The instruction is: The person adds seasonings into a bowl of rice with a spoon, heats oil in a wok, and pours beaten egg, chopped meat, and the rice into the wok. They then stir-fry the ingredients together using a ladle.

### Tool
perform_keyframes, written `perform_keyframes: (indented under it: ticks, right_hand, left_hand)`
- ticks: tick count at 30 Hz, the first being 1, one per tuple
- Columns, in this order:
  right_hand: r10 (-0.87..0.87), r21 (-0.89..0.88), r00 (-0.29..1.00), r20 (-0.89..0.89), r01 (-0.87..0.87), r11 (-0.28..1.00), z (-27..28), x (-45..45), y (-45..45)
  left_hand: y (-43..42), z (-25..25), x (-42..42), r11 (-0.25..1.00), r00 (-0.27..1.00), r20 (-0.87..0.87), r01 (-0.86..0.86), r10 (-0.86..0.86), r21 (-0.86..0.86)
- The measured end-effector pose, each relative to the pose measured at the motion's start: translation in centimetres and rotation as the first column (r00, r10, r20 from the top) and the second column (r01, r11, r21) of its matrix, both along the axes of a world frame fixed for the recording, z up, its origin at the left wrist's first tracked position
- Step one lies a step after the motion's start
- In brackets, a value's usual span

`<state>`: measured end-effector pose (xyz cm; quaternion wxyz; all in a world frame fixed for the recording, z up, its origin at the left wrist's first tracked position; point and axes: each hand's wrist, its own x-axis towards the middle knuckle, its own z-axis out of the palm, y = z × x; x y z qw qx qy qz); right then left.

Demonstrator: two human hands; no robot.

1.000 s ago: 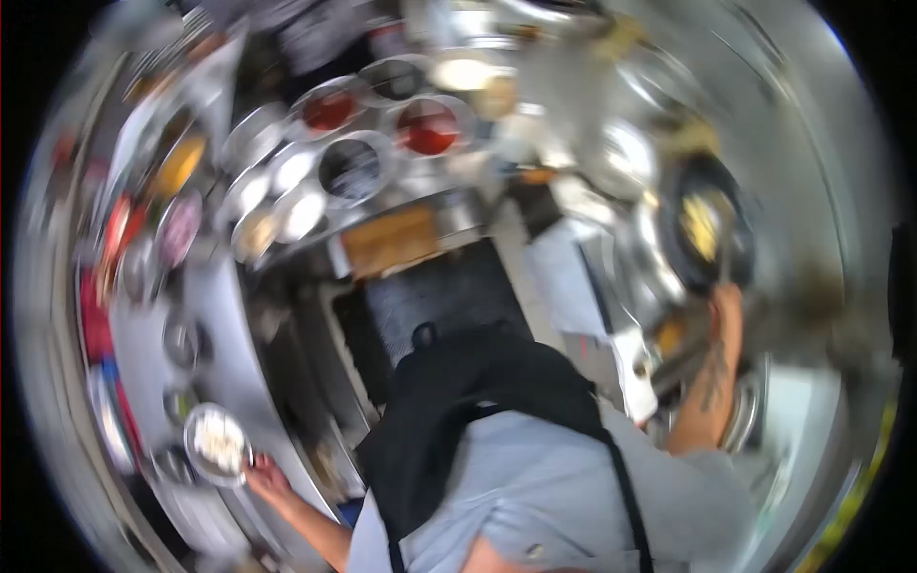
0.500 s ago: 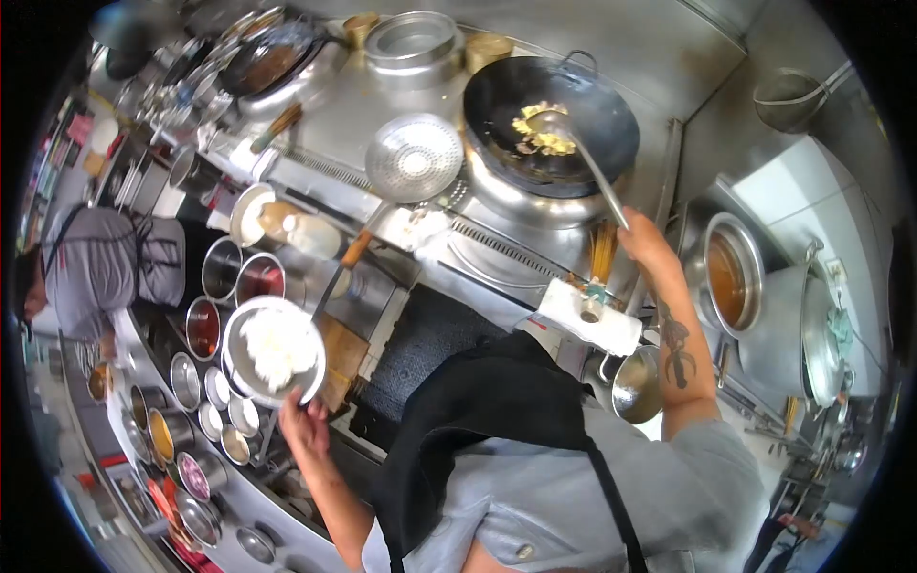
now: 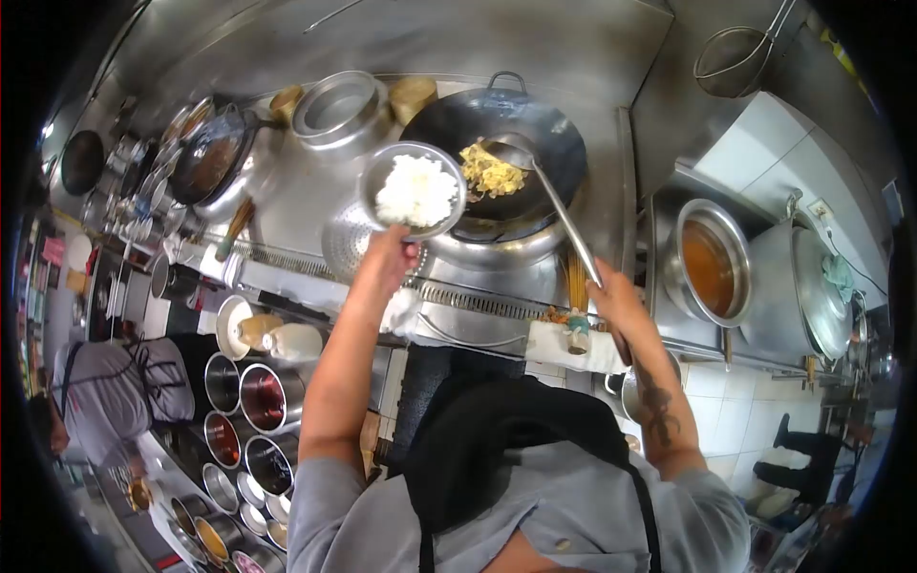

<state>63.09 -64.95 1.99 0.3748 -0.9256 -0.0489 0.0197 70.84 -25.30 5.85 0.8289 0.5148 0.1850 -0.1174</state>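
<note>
While rice (image 3: pixel 417 192) fills one bowl (image 3: pixel 371 181), egg (image 3: pixel 492 172) in wok (image 3: pixel 559 143)

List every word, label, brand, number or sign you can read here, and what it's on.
No text can be read anywhere.
Bowl, wok, ladle: no lettering visible.
Pale bottle: no readable label.
Goods on the far-left shelves: too small and blurred to read.

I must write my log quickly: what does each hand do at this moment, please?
Left hand: closed on the rim of the metal bowl of white food.
Right hand: closed around the ladle's handle.
</note>
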Motion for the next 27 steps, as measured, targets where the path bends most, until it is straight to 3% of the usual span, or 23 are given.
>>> perform_keyframes:
  ticks: [1,3,6,7,9,10,13,17,18,19,22,25,27]
  right_hand:
    - [-0.024,0.044,0.999,-0.041,0.025,0.999,0.8,-0.2,0.5]
    - [-0.069,0.132,0.989,-0.131,0.087,0.987,3.2,-0.8,2.1]
    - [-0.191,0.251,0.944,-0.268,0.260,0.932,6.6,-1.3,4.2]
    - [-0.225,0.279,0.911,-0.345,0.328,0.903,7.7,-1.5,4.8]
    - [-0.284,0.258,0.930,-0.234,0.341,0.904,6.4,-2.0,5.1]
    - [-0.313,0.246,0.933,-0.180,0.351,0.904,5.8,-2.2,5.3]
    - [-0.364,0.299,0.917,-0.164,0.398,0.867,6.5,-2.5,7.0]
    - [-0.407,0.272,0.846,-0.344,0.505,0.819,7.2,-2.3,8.9]
    - [-0.400,0.383,0.888,-0.225,0.459,0.802,6.5,-2.2,9.2]
    - [-0.404,0.438,0.867,-0.291,0.496,0.750,6.1,-2.3,9.3]
    - [-0.384,0.531,0.799,-0.463,0.597,0.602,6.4,-2.2,10.1]
    - [-0.235,0.631,0.783,-0.576,0.608,0.482,7.3,-0.6,10.3]
    - [-0.202,0.659,0.804,-0.559,0.579,0.481,8.8,-0.3,10.4]
  left_hand:
    - [-0.6,-0.7,2.4,1.000,0.998,-0.059,0.019,-0.018,0.015]
    - [-1.4,-2.6,6.6,0.967,0.990,-0.017,0.143,-0.143,0.211]
    - [-3.0,-3.8,12.2,0.827,0.973,-0.034,0.213,-0.229,0.520]
    - [-3.8,-3.4,13.4,0.759,0.973,0.071,0.124,-0.218,0.640]
    - [-5.2,-2.2,15.2,0.589,0.931,0.280,-0.093,-0.235,0.803]
    - [-5.3,-2.7,16.5,0.437,0.627,0.633,-0.462,-0.454,0.772]
    - [-7.3,-3.9,19.2,0.233,0.688,0.469,-0.413,-0.553,0.881]
    - [-9.0,-8.6,23.7,-0.267,0.735,0.002,-0.248,-0.678,0.931]
    - [-8.8,-9.3,24.9,-0.278,0.719,0.013,-0.285,-0.695,0.917]
    - [-8.9,-7.7,25.2,-0.274,0.741,0.012,-0.264,-0.672,0.925]
    - [-7.7,-4.8,25.0,-0.038,0.728,0.224,-0.325,-0.648,0.945]
    - [-8.1,-5.2,23.6,0.014,0.659,0.297,-0.398,-0.691,0.917]
    - [-7.4,-4.8,22.5,0.195,0.654,0.408,-0.375,-0.637,0.906]
